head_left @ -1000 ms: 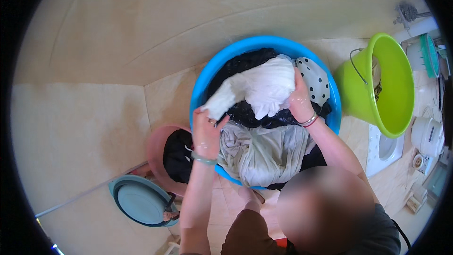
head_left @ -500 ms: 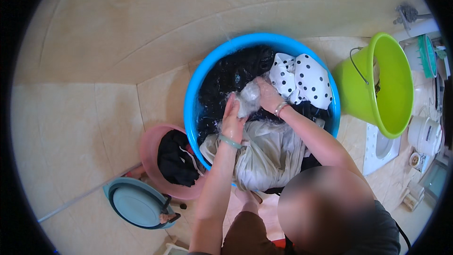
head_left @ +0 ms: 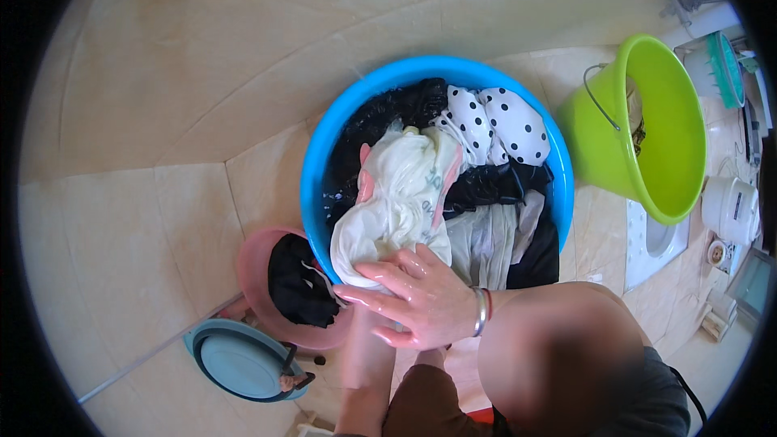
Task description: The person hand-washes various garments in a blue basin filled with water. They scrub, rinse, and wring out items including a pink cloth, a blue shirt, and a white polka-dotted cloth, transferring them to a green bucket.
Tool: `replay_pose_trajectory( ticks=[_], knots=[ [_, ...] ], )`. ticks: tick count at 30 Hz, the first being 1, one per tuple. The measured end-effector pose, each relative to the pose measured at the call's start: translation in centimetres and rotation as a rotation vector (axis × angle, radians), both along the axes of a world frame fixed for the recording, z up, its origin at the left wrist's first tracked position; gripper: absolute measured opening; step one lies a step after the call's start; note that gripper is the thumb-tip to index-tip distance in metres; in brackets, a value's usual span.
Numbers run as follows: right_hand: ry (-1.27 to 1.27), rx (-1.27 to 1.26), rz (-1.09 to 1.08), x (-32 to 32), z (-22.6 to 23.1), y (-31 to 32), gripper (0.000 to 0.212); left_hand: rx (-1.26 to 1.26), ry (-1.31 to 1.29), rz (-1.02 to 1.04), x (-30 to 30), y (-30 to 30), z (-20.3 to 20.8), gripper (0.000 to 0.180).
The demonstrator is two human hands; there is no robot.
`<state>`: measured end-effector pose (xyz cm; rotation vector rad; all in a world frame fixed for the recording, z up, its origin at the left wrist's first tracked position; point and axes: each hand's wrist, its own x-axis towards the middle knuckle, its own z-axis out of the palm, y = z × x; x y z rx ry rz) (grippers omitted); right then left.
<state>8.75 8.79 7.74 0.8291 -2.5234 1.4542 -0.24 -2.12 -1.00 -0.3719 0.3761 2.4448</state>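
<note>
Just past the right hand, its wet fingers spread, the white cloth lies in the blue tub and could slide out if the hidden left hand, whose grip I can't tell, slips.

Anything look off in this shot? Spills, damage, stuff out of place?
No clear spill or damage. One odd thing: the left forearm runs up to the white cloth garment with pink edging over the round blue basin, but the left hand is hidden. The lime-green bucket looks tilted, though the fisheye view may cause that.
</note>
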Motion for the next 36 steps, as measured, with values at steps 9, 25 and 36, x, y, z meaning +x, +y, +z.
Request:
replay_pose_trajectory(
  ticks=[9,25,36],
  knots=[
    [0.367,0.046,-0.331,-2.8,-3.6,-2.0,0.039,-0.16,-0.037,0.067,1.4,0.8,-1.6,0.055],
    [-0.232,-0.083,-0.526,-9.6,-14.0,4.9,0.02,-0.637,-0.056,0.214,2.3,1.3,-1.5,0.045],
    [-0.359,0.37,-0.282,-9.7,-16.8,5.3,0.05,-0.598,-0.117,0.193,2.5,-3.3,-6.1,0.044]
  ],
)
